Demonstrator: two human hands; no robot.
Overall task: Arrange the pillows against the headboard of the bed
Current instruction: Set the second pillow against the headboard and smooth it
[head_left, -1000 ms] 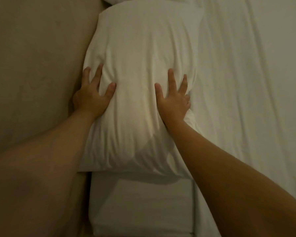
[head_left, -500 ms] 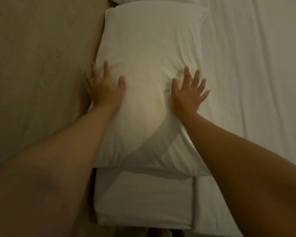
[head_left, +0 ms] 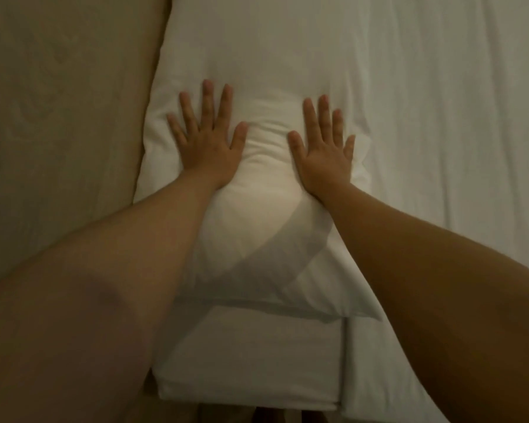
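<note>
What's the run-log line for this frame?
left hand flat on pillow | right hand flat on pillow | pillow beside headboard

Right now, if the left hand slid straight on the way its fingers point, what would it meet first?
Only more of the white pillow: the left hand lies flat on it, fingers pointing up-frame. The beige headboard stays off to its left, as far as the picture shows.

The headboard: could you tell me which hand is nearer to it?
Left. The left hand lies flat on the pillow near the edge beside the tan headboard; the right hand lies flat towards the pillow's far edge.
</note>
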